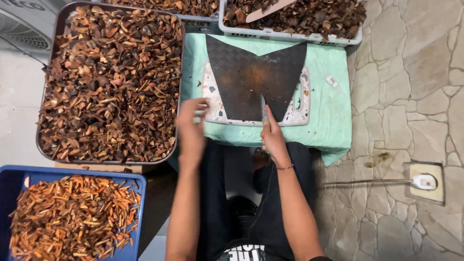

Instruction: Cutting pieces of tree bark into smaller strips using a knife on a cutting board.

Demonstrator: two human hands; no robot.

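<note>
My right hand [274, 137] grips a knife [264, 110] whose blade points away from me onto a dark rubber mat [251, 77]. The mat lies on a speckled white cutting board [299, 108], which rests on a teal cloth [328, 121]. My left hand [192, 128] hovers with its fingers spread and nothing in them, between the board's left end and a large metal tray [180, 96] heaped with dark brown husk pieces. My legs in dark trousers show below the cloth.
A blue crate [140, 203] of orange-brown slivers sits at the lower left. Two more crates of dark pieces stand along the far edge, the right one [290, 35] white. Stone-paved floor lies to the right, with a floor socket and cable [425, 182]. A fan grille [24, 29] shows upper left.
</note>
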